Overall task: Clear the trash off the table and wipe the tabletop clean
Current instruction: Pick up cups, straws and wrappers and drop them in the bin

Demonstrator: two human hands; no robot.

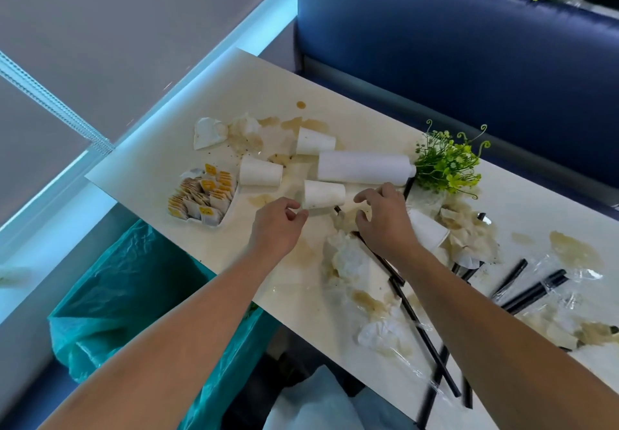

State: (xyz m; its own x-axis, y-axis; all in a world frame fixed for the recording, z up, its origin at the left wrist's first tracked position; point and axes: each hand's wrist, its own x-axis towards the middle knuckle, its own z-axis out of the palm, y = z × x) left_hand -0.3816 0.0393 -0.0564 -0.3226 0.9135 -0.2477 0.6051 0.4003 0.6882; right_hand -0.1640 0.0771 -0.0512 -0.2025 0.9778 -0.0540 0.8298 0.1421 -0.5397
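Observation:
The cream tabletop [174,161] is littered and stained with brown spills [573,250]. Paper cups lie on their sides at the middle [324,194], left [260,171] and back [315,141]. My left hand [279,221] hovers by the middle cup's base with loosely curled fingers that hold nothing. My right hand [385,220] is spread like a claw just right of that cup, above a stained tissue and a black straw [418,324]. It partly hides another tipped cup [430,230]. Soggy crumpled tissues [351,262] lie below my right hand.
A long white roll [363,168] lies behind the cups beside a small green plant [445,164]. A tray of sachets [202,196] sits left. More black straws in plastic wrappers [532,292] lie right. A teal-lined trash bin [134,295] stands below the table's near edge. A blue bench [469,44] is behind.

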